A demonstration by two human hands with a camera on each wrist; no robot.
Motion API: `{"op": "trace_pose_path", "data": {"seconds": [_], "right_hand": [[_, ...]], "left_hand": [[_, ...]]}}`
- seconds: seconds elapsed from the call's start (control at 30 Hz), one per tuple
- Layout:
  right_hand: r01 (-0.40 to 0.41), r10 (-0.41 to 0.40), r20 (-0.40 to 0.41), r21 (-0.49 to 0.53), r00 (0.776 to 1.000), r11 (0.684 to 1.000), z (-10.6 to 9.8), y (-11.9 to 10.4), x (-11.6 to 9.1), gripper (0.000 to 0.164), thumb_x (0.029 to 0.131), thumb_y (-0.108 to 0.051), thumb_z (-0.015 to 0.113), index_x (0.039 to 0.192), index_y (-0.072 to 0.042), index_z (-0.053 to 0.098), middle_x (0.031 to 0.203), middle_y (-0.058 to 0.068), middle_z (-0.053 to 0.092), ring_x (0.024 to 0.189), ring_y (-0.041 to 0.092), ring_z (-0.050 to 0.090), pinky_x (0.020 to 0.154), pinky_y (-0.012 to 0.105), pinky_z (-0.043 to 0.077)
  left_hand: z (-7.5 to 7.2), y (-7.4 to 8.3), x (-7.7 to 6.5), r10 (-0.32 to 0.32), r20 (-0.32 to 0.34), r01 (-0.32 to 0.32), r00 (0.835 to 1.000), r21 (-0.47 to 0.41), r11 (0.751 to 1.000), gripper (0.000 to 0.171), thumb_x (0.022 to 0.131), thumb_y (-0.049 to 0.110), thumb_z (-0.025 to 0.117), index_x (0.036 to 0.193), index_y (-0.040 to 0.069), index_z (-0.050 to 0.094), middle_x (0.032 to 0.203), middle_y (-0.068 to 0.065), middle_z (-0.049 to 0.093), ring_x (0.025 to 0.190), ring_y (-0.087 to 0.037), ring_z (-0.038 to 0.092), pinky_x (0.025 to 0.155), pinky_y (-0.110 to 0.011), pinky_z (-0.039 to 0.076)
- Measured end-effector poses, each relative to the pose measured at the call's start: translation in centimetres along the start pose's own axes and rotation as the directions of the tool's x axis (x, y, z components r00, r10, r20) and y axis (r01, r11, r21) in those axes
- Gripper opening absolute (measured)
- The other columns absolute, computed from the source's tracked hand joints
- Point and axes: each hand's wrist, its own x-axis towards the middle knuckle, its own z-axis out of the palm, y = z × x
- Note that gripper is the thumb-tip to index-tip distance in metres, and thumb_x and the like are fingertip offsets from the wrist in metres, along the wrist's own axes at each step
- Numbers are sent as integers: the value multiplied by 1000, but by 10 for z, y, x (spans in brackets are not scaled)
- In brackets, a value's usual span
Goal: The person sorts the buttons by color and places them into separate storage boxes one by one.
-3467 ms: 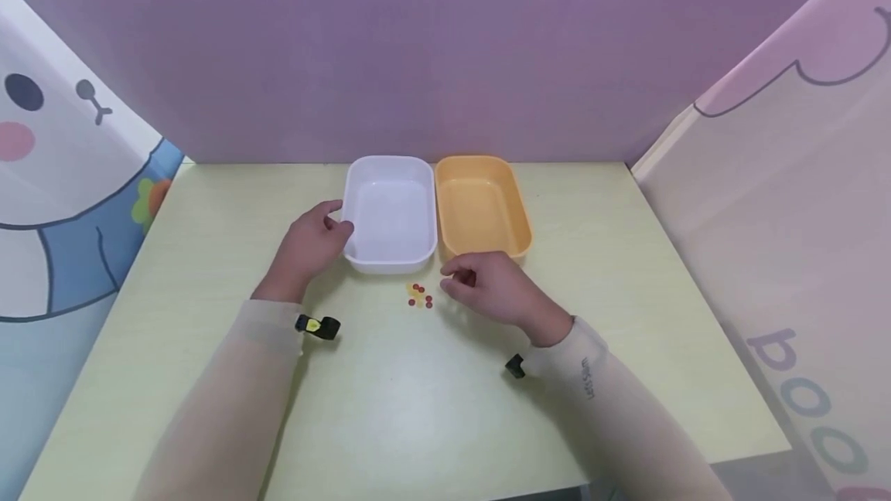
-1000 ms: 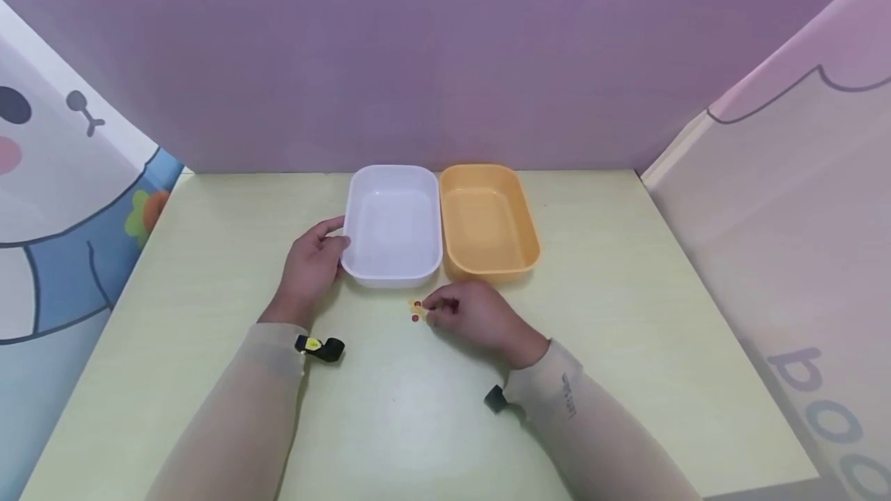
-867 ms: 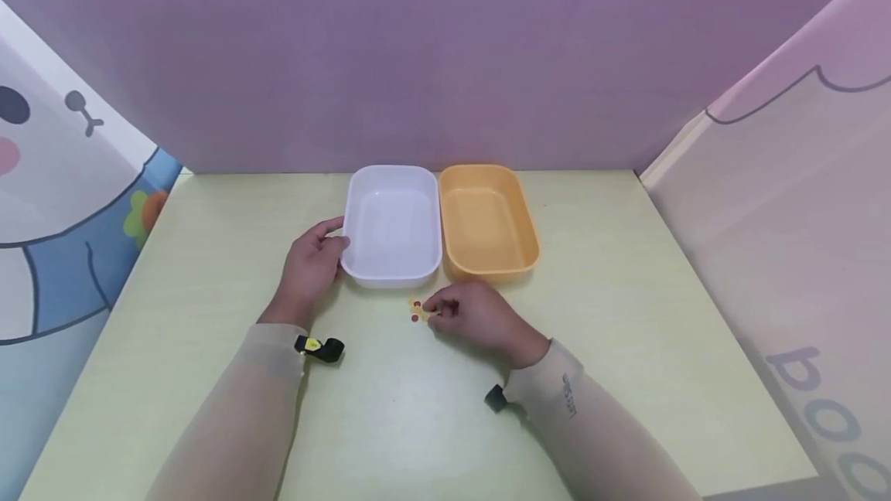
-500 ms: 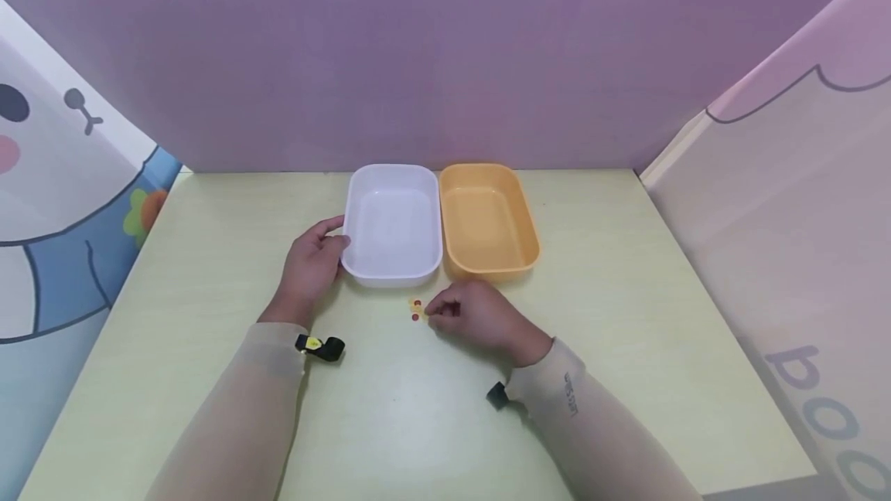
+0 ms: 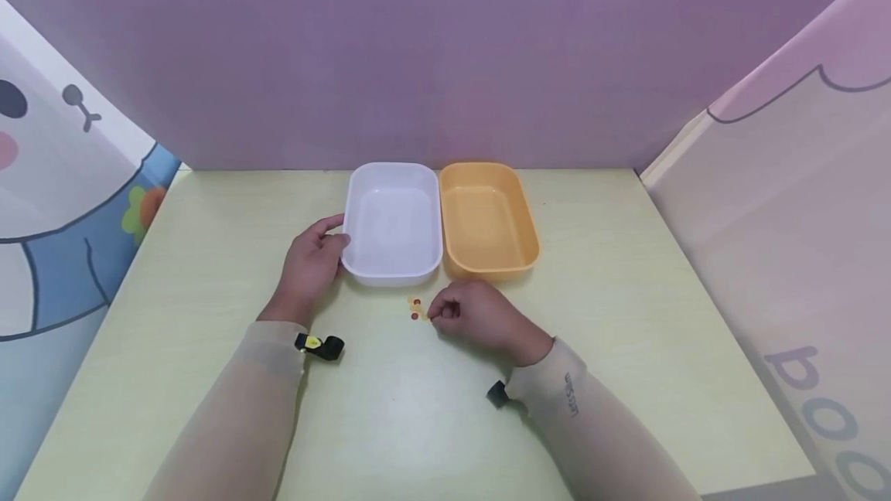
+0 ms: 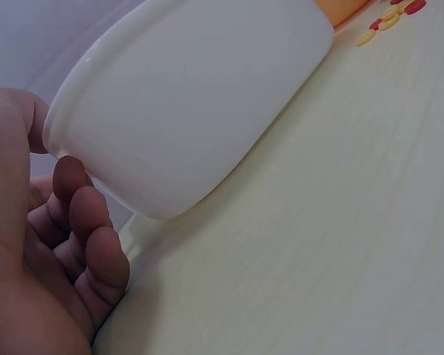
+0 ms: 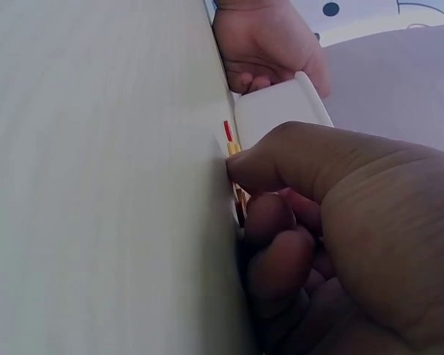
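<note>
My left hand [image 5: 309, 273] grips the near left side of a white plastic tub [image 5: 392, 230], thumb at the rim; in the left wrist view the tub's outer wall [image 6: 192, 96] fills the top. Several small flat red and yellow discs [image 5: 415, 309] lie on the table before the tubs. My right hand [image 5: 480, 319] is down at the right edge of this group, thumb and forefinger pinching at a dark red disc [image 5: 431, 319]. The right wrist view shows the thumb low against the table, with a red disc [image 7: 228, 131] lying beyond it. The fingers partly hide the other discs.
An orange plastic tub [image 5: 489, 230] stands against the white one's right side. Both sit on a pale table [image 5: 390, 408] near a purple back wall [image 5: 431, 52]. Printed side panels [image 5: 800, 199] enclose the table.
Over the last seconds my right hand has moved left and down onto the discs, covering some; lately its fingertips draw slightly right with a red disc at them. My left hand stays on the white tub.
</note>
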Motion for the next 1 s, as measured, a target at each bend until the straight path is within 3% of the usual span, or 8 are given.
{"op": "trace_pose_path", "data": {"seconds": [0.17, 0.43, 0.77, 1.0], "right_hand": [[-50, 49, 24, 6, 998, 999, -1, -5, 2, 15, 95, -12, 79, 96, -27, 80, 79, -15, 69, 83, 8, 64, 81, 27, 57], [-63, 63, 22, 21, 998, 998, -2, -7, 1, 13, 93, -12, 77, 90, -24, 78, 77, -13, 66, 81, 9, 63, 81, 28, 56], [-96, 99, -11, 138, 995, 986, -2, 0, -2, 17, 96, -17, 79, 88, -32, 80, 81, -14, 73, 83, 11, 68, 83, 29, 59], [-157, 164, -5, 254, 986, 954, -2, 4, -3, 14, 96, -17, 79, 92, -30, 81, 96, -10, 80, 97, 17, 71, 86, 32, 61]], "left_hand": [[1, 1, 0, 12, -5, -13, 1000, -6, 1000, 49, 110, 35, 61, 158, 29, 65, 88, -1, 66, 76, -18, 62, 71, -30, 54], [1, 1, 1, 2, -3, -2, 1000, -12, 1000, 49, 110, 33, 61, 158, 28, 65, 86, 0, 65, 75, -17, 60, 70, -30, 53], [0, -1, 2, -7, 1, 7, 1000, -4, 1000, 49, 110, 35, 61, 159, 31, 64, 89, -1, 67, 78, -18, 62, 73, -30, 55], [0, -2, 2, 13, 1, -13, 1000, -4, 1000, 49, 110, 34, 61, 159, 29, 65, 86, 0, 66, 75, -17, 61, 71, -30, 54]]}}
